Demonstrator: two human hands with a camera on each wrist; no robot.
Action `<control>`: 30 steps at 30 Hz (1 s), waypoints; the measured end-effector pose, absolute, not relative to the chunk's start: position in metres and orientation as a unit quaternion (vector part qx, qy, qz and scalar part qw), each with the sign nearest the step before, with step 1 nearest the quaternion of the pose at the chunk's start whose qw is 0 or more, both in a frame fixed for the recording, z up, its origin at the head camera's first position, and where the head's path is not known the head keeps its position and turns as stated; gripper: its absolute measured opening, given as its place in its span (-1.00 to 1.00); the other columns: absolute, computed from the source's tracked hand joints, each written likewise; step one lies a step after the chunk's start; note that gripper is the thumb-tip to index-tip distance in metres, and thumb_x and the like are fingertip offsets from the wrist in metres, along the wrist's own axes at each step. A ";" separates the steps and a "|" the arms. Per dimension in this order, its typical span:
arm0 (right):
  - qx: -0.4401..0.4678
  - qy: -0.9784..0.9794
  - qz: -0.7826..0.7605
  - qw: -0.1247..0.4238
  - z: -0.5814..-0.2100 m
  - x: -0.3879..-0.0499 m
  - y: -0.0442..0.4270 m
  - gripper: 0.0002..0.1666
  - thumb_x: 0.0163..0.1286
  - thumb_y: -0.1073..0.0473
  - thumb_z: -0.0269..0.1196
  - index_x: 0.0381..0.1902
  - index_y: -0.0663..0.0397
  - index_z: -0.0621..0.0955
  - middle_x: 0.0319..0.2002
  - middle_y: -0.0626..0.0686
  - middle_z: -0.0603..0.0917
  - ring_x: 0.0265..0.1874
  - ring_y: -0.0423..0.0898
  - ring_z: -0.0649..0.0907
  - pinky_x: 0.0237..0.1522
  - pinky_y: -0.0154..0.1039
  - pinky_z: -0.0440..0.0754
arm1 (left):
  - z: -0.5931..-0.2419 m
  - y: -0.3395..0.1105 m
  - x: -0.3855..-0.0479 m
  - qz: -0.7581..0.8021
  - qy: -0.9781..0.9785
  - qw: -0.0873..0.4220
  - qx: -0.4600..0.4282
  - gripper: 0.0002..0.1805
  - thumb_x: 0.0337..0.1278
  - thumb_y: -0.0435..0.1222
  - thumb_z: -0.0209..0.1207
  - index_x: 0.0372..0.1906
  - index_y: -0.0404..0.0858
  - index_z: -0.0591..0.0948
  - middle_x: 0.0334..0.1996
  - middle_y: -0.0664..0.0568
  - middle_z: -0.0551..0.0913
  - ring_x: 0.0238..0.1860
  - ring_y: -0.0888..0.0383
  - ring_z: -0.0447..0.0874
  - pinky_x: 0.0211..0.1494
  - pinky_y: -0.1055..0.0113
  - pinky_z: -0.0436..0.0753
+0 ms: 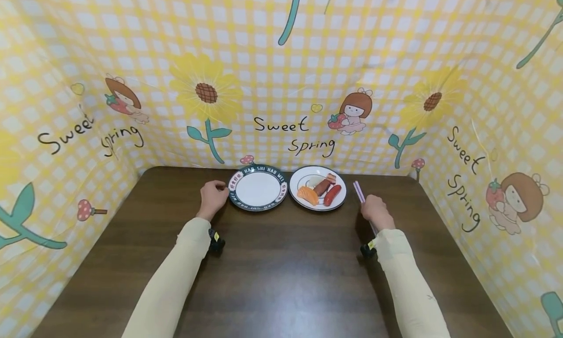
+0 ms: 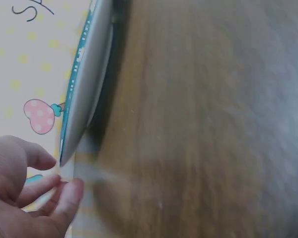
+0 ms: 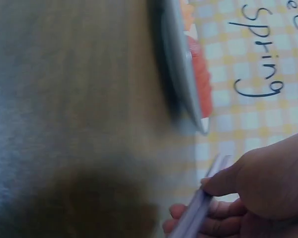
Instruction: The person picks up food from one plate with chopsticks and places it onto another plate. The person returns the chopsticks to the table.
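Observation:
My left hand [image 1: 213, 199] is at the left rim of a white plate with a green patterned border [image 1: 258, 189]; in the left wrist view its bent fingers are beside the plate's edge [image 2: 87, 74], and whether they touch it I cannot tell. A second white plate [image 1: 303, 174] carries an orange piece [image 1: 308, 195], a red sausage-like piece [image 1: 332, 195], a brown piece [image 1: 321, 187] and a pale piece. To its right, my right hand [image 1: 377, 212] holds a pair of pale purple chopsticks [image 1: 358, 191], pinched between thumb and fingers in the right wrist view [image 3: 192, 215].
Both plates stand side by side near the back edge of a dark wooden table [image 1: 281, 269]. A yellow checked cloth [image 1: 272, 94] with flowers and figures hangs behind the table and along both sides.

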State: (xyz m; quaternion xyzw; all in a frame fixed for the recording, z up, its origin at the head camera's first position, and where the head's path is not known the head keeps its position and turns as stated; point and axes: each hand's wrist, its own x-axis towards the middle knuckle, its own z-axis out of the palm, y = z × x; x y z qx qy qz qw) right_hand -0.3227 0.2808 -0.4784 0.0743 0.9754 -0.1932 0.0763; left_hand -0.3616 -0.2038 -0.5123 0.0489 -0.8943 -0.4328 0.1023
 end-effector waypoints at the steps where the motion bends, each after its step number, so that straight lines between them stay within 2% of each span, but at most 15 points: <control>1: 0.074 0.975 -0.197 0.066 -0.476 -0.323 0.281 -0.67 0.49 0.23 -0.02 -0.27 0.41 0.57 -0.33 0.35 0.63 -0.39 0.19 0.61 -0.35 0.05 0.61 | -0.511 -0.203 -0.361 -0.439 -0.891 0.094 0.060 -0.61 0.30 -0.31 0.11 0.09 -0.51 0.64 -0.02 -0.35 0.68 0.09 -0.22 0.57 0.20 -0.06 0.56; 6: 0.080 0.967 -0.240 0.023 -0.464 -0.325 0.277 -0.64 0.56 0.22 -0.11 -0.09 0.51 0.46 -0.22 0.44 0.61 -0.28 0.29 0.64 -0.24 0.14 0.63 | -0.509 -0.199 -0.360 -0.474 -0.874 0.055 0.096 -0.57 0.33 -0.27 0.12 0.16 -0.48 0.61 0.04 -0.34 0.70 0.08 -0.13 0.64 0.07 0.16 0.64; 9: 0.075 0.961 -0.267 -0.011 -0.459 -0.324 0.275 -0.63 0.56 0.20 -0.16 0.00 0.49 0.37 -0.22 0.43 0.58 -0.28 0.30 0.62 -0.25 0.14 0.61 | -0.510 -0.197 -0.360 -0.520 -0.848 0.028 0.103 -0.55 0.37 -0.29 0.15 0.23 -0.50 0.56 0.07 -0.36 0.68 -0.13 0.03 0.76 -0.12 0.34 0.71; 12: 0.068 0.954 -0.288 -0.054 -0.455 -0.321 0.273 -0.63 0.58 0.12 -0.10 0.01 0.41 0.37 -0.25 0.36 0.57 -0.34 0.25 0.60 -0.30 0.10 0.57 | -0.512 -0.196 -0.360 -0.570 -0.814 -0.002 0.108 -0.51 0.40 -0.33 0.15 0.31 -0.54 0.47 0.13 -0.42 0.62 -0.32 0.17 0.76 -0.24 0.45 0.73; 14: 0.065 0.950 -0.293 -0.088 -0.454 -0.321 0.272 -0.66 0.54 0.08 -0.01 -0.08 0.33 0.42 -0.30 0.29 0.57 -0.38 0.20 0.58 -0.36 0.05 0.55 | -0.512 -0.195 -0.359 -0.591 -0.798 -0.019 0.117 -0.48 0.43 -0.33 0.14 0.35 -0.54 0.43 0.19 -0.42 0.56 -0.30 0.25 0.71 -0.22 0.48 0.72; 18: 0.057 0.945 -0.277 -0.162 -0.452 -0.323 0.271 -0.70 0.42 0.10 0.11 -0.49 0.12 0.45 -0.55 0.11 0.51 -0.54 0.11 0.53 -0.53 -0.03 0.45 | -0.511 -0.193 -0.357 -0.603 -0.784 -0.039 0.139 -0.47 0.48 -0.29 0.12 0.40 -0.49 0.39 0.26 -0.37 0.48 -0.12 0.15 0.69 -0.13 0.49 0.71; 21: 0.030 0.932 -0.285 -0.224 -0.451 -0.325 0.270 -0.54 0.38 0.14 0.13 -0.74 0.01 0.34 -0.74 -0.01 0.37 -0.67 0.04 0.41 -0.62 -0.09 0.32 | -0.510 -0.192 -0.356 -0.605 -0.781 -0.045 0.151 -0.46 0.49 -0.28 0.11 0.41 -0.47 0.39 0.28 -0.35 0.45 -0.04 0.08 0.67 -0.09 0.48 0.71; 24: -0.023 0.901 -0.328 -0.282 -0.451 -0.326 0.268 -0.38 0.50 0.16 0.09 -0.83 0.04 0.27 -0.82 -0.03 0.26 -0.74 0.00 0.31 -0.66 -0.15 0.25 | -0.511 -0.190 -0.356 -0.607 -0.778 -0.040 0.154 -0.46 0.48 -0.29 0.12 0.41 -0.47 0.40 0.28 -0.35 0.46 -0.09 0.12 0.68 -0.10 0.48 0.71; 27: -0.085 0.872 -0.359 -0.323 -0.450 -0.325 0.266 -0.32 0.63 0.14 -0.02 -0.80 0.19 0.40 -0.75 0.04 0.40 -0.67 0.03 0.41 -0.56 -0.13 0.38 | -0.512 -0.190 -0.355 -0.610 -0.777 -0.033 0.154 -0.47 0.47 -0.29 0.13 0.40 -0.48 0.41 0.26 -0.35 0.47 -0.16 0.17 0.67 -0.11 0.48 0.71; 30: -0.125 0.857 -0.357 -0.351 -0.447 -0.321 0.264 -0.34 0.67 0.16 -0.13 -0.54 0.36 0.68 -0.50 0.22 0.64 -0.39 0.17 0.60 -0.23 0.01 0.55 | -0.513 -0.189 -0.354 -0.612 -0.775 -0.030 0.152 -0.47 0.46 -0.29 0.13 0.39 -0.49 0.41 0.26 -0.35 0.47 -0.16 0.18 0.67 -0.09 0.46 0.72</control>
